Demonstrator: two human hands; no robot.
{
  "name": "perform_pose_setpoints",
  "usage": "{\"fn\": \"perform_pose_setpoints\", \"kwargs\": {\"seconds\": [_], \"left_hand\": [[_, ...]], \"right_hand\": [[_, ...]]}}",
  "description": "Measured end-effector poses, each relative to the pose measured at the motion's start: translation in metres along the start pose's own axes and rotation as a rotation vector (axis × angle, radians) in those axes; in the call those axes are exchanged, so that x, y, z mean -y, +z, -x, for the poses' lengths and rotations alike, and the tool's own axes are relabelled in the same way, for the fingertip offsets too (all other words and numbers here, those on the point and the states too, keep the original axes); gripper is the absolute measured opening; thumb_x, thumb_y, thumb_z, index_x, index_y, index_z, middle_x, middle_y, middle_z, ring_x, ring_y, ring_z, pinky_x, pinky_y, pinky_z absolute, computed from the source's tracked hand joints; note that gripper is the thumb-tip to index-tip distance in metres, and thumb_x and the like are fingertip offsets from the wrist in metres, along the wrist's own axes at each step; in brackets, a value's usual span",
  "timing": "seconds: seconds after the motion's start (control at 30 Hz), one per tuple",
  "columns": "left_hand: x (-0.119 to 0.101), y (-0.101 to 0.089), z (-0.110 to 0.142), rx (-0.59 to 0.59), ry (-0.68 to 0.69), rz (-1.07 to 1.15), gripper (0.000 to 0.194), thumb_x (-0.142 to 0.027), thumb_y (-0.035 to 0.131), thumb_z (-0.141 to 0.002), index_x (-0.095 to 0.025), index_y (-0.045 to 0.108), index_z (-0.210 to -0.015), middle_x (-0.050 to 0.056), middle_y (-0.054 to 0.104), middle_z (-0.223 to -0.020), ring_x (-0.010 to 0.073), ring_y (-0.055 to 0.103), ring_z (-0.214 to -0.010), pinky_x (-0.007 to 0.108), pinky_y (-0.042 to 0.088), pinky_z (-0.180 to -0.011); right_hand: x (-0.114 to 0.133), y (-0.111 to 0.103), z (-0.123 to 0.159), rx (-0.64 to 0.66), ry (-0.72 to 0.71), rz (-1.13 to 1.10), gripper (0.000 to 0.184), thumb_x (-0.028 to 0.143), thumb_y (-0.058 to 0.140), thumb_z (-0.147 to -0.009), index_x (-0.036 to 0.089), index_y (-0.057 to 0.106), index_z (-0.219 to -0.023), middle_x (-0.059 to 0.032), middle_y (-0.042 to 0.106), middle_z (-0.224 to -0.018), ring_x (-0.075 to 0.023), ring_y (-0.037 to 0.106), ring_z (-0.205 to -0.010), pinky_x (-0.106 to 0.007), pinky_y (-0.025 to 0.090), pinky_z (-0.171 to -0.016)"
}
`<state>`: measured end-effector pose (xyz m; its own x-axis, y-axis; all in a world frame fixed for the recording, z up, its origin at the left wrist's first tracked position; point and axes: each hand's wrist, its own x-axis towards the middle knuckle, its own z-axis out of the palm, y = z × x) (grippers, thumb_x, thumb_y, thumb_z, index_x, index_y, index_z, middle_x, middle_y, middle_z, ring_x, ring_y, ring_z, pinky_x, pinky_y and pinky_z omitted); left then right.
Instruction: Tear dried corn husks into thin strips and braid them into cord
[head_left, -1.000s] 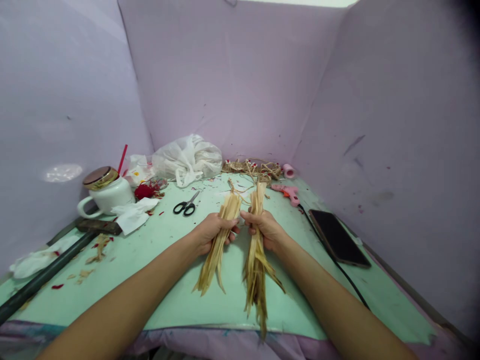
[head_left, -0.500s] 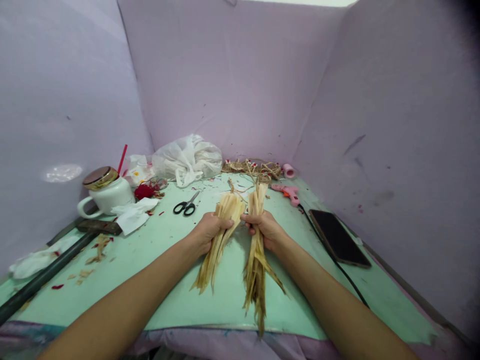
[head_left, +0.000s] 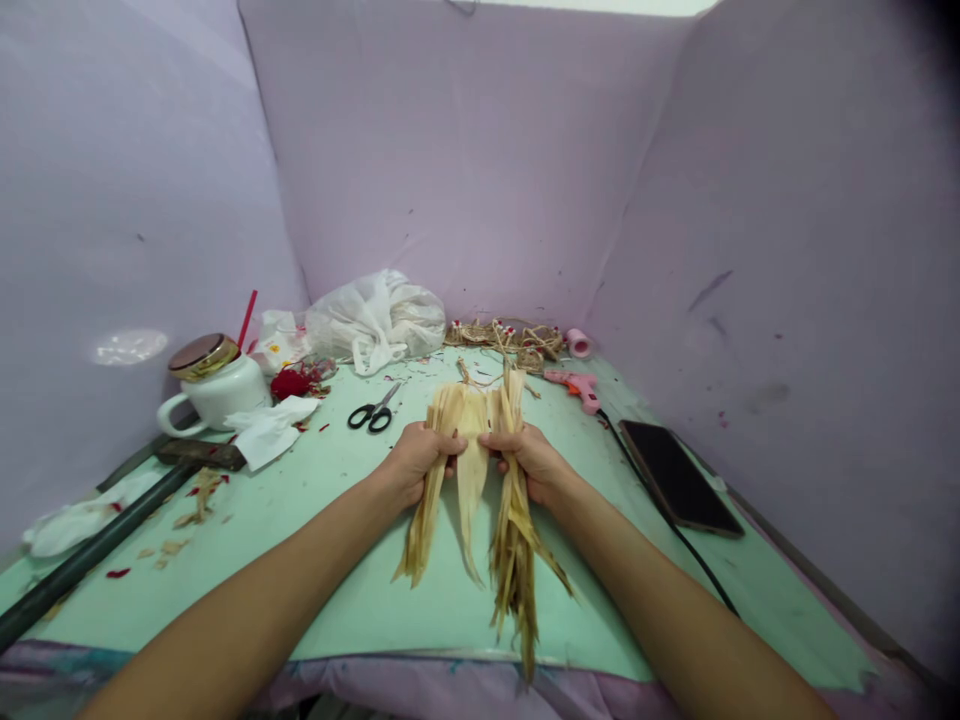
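My left hand (head_left: 414, 462) is closed round a bunch of pale dried husk strips (head_left: 439, 470) that fans out above the fist and trails down toward me. My right hand (head_left: 534, 462) grips a second, thicker bunch of dried strips (head_left: 514, 545), whose frayed ends hang near the table's front edge. One wide strip (head_left: 472, 480) hangs between the two fists, its upper end at the thumbs. Both hands sit side by side over the middle of the mint-green table (head_left: 315, 540).
Black scissors (head_left: 371, 411), a white mug with a gold lid (head_left: 210, 385), crumpled tissue (head_left: 266, 428), a plastic bag (head_left: 375, 318) and a dark bar (head_left: 90, 555) lie left. Twine pile (head_left: 506, 340), pink glue gun (head_left: 576, 386) and a phone (head_left: 675, 475) lie right. Lilac walls enclose the table.
My hands have come closer together. The left bunch has spread open, and one wide strip now hangs apart between the two bunches.
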<state>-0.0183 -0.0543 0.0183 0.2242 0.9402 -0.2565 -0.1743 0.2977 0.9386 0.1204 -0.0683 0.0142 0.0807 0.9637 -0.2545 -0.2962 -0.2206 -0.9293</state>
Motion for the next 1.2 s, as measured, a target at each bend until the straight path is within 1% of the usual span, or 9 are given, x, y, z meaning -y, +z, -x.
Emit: {"fn": "perform_pose_setpoints", "kwargs": {"seconds": [0.13,0.2,0.37,0.53,0.7,0.87,0.93,1.07,1.2], "left_hand": [[-0.0007,-0.0019,-0.0025,-0.018,-0.032,0.001,0.009,-0.005,0.061,-0.055,-0.008,0.057,-0.062,0.0,0.052,-0.045,0.0081,0.044,-0.035,0.019,0.033,-0.033],[-0.0003,-0.0024,-0.0027,-0.008,-0.062,0.007,0.011,-0.005,0.061,-0.055,-0.007,0.059,-0.065,0.001,0.053,-0.045,0.0098,0.046,-0.035,0.021,0.036,-0.034],[-0.0005,-0.0022,0.0011,0.061,-0.081,0.078,0.025,-0.007,0.065,-0.05,-0.006,0.061,-0.075,0.007,0.063,-0.056,0.0175,0.058,-0.048,0.03,0.049,-0.05],[-0.0006,-0.0012,0.0034,0.074,-0.067,0.063,0.033,-0.009,0.068,-0.045,-0.005,0.063,-0.078,0.009,0.065,-0.061,0.0213,0.061,-0.054,0.034,0.05,-0.056],[0.0001,-0.0002,0.0046,0.074,-0.051,0.008,0.034,-0.013,0.07,-0.043,-0.006,0.064,-0.076,0.007,0.064,-0.058,0.0188,0.058,-0.05,0.03,0.047,-0.05],[0.0029,-0.0015,0.0034,0.015,0.004,-0.092,0.03,-0.019,0.074,-0.043,-0.007,0.062,-0.068,0.001,0.056,-0.047,0.0102,0.046,-0.038,0.022,0.034,-0.037],[0.0046,-0.002,0.0019,0.029,0.014,-0.096,0.031,-0.02,0.074,-0.043,-0.007,0.063,-0.069,0.002,0.057,-0.049,0.0112,0.048,-0.04,0.023,0.035,-0.039],[0.0069,-0.0017,0.0003,0.086,0.021,-0.053,0.037,-0.019,0.073,-0.042,-0.007,0.064,-0.076,0.006,0.063,-0.06,0.0176,0.056,-0.052,0.028,0.043,-0.049],[0.0059,-0.0019,0.0004,0.101,0.007,-0.031,0.037,-0.018,0.072,-0.041,-0.008,0.063,-0.075,0.006,0.062,-0.06,0.0169,0.056,-0.052,0.027,0.042,-0.047]], "right_hand": [[0.0016,-0.0021,0.0,0.048,-0.012,-0.006,0.019,0.009,0.067,-0.051,0.011,0.056,-0.067,0.0035,0.051,-0.046,-0.0038,0.041,-0.035,-0.013,0.03,-0.029],[0.0004,-0.0022,0.0002,0.081,-0.021,-0.009,0.022,0.01,0.069,-0.051,0.012,0.056,-0.068,0.0032,0.052,-0.048,-0.0045,0.043,-0.037,-0.013,0.032,-0.03],[-0.0022,-0.0014,0.0018,0.112,-0.048,0.015,0.028,0.012,0.071,-0.049,0.011,0.058,-0.074,0.001,0.057,-0.056,-0.0056,0.046,-0.041,-0.014,0.034,-0.031],[-0.004,-0.0014,0.0015,0.112,-0.069,0.089,0.03,0.014,0.07,-0.049,0.011,0.059,-0.076,0.0006,0.057,-0.059,-0.0063,0.046,-0.043,-0.015,0.032,-0.031],[-0.0051,0.0003,0.0011,0.083,-0.096,0.163,0.027,0.012,0.065,-0.049,0.012,0.057,-0.074,0.0023,0.054,-0.056,-0.0063,0.044,-0.042,-0.017,0.033,-0.032],[-0.0045,0.003,0.0024,0.062,-0.137,0.237,0.027,0.013,0.061,-0.05,0.012,0.057,-0.076,0.0012,0.056,-0.06,-0.0077,0.045,-0.045,-0.018,0.034,-0.034],[-0.0047,0.0039,0.0025,0.055,-0.144,0.263,0.023,0.013,0.06,-0.05,0.012,0.056,-0.073,0.0017,0.055,-0.058,-0.0078,0.045,-0.045,-0.018,0.034,-0.034],[-0.0055,0.0052,0.003,0.079,-0.158,0.255,0.021,0.013,0.059,-0.05,0.013,0.056,-0.07,0.0032,0.053,-0.055,-0.0075,0.044,-0.043,-0.019,0.035,-0.035],[-0.0049,0.0036,0.0026,0.093,-0.142,0.21,0.02,0.013,0.06,-0.051,0.013,0.057,-0.071,0.002,0.055,-0.056,-0.008,0.045,-0.044,-0.019,0.035,-0.036]]}}
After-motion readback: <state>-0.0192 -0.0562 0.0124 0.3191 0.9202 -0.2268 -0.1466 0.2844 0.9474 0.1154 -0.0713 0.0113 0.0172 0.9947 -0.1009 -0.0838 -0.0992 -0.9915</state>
